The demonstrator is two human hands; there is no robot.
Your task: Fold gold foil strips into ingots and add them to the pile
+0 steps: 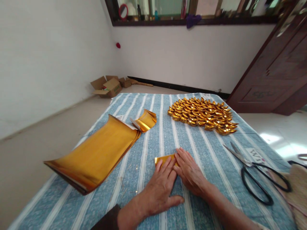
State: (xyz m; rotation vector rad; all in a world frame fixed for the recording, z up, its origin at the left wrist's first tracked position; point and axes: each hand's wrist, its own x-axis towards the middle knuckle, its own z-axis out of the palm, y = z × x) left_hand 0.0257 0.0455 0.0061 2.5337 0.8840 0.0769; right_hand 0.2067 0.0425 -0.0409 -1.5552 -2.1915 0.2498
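A small folded piece of gold foil paper [163, 158] lies flat on the striped cloth in front of me. My left hand [161, 187] rests on it from the near side, fingers stretched out and thumb spread away to the right. Against its right end lies my right hand [190, 171], palm down, with extended fingers partly covering the paper. Left of my hands is a curved stack of large gold foil sheets [100, 150]. A smaller curled gold piece [146, 120] touches that stack's far corner. Many folded gold paper ingots [201, 114] stand in rows at the far right.
Open scissors [248, 163] with black handles lie to the right on the blue-and-white cloth [150, 142]. Beyond the table, an open cardboard box [111, 88] sits on the floor by the wall. A dark red door [273, 70] is at the right, beneath a window ledge [153, 23].
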